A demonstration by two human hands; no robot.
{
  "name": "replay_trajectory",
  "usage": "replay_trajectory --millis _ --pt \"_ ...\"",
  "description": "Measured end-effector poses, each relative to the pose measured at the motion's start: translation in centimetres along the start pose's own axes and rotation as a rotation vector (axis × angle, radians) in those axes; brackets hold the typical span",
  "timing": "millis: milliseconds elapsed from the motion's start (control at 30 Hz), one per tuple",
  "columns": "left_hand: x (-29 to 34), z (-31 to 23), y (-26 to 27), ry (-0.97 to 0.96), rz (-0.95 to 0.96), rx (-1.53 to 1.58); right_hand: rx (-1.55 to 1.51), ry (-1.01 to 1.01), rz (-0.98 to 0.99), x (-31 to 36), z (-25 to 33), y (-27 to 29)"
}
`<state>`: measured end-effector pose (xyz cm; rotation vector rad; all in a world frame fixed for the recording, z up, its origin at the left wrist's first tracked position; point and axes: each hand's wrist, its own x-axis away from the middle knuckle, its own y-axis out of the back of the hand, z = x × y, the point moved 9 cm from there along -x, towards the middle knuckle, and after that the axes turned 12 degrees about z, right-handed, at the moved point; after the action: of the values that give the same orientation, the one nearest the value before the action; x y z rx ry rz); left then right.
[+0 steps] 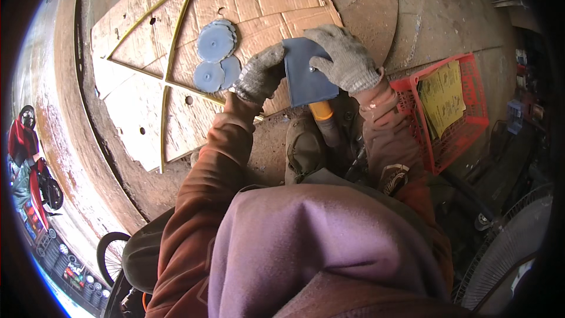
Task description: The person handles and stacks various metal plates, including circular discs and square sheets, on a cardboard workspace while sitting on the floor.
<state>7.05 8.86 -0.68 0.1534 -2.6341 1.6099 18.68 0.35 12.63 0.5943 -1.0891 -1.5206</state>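
A blue-grey rectangular sheet [306, 79] is held up between my two gloved hands. My left hand [263, 73], in a grey knit glove, has closed on the sheet's left edge, its fingertips partly hidden. On the upper right, my right hand [347, 59] grips the same sheet, its thumb lying across the front and its fingers over the top edge. Left of my hands, several round blue discs with wavy rims [215, 42] lie overlapping on flattened cardboard [253, 12]. Just under the sheet, a yellow and dark cylindrical tool [321, 112] shows in part.
Thin brass-coloured strips [166, 76] form a crossed frame on the cardboard. At right stands a red plastic crate [438, 150] with yellowish printed sheets [442, 97]. A fan [512, 253] is at lower right. Far left, a person sits by a red motorcycle [38, 191].
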Motion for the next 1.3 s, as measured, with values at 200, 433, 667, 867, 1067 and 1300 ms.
replay_trajectory --millis 200,433,667,867,1067,1300 --pt "-0.5 0.1 -0.2 -0.03 0.054 0.017 0.031 0.041 -0.059 0.3 0.3 0.3" --pt "0.8 -2.2 -0.3 0.048 -0.309 -0.429 0.053 0.054 -0.057 0.4 0.6 0.8" --pt "0.3 -3.5 -0.4 -0.063 -0.437 -0.54 0.066 0.105 -0.067 -1.1 3.6 1.6" --pt "0.5 -3.6 -0.8 -0.061 -0.435 -0.538 -0.005 0.148 -0.185 -1.8 2.9 0.5" --pt "1.6 -3.6 -0.8 -0.063 -0.458 -0.51 -0.196 0.035 -0.192 -1.8 1.1 0.5" --pt "1.7 -3.7 0.0 -0.063 -0.446 -0.6 -0.21 -0.051 -0.185 -2.0 0.1 0.2"
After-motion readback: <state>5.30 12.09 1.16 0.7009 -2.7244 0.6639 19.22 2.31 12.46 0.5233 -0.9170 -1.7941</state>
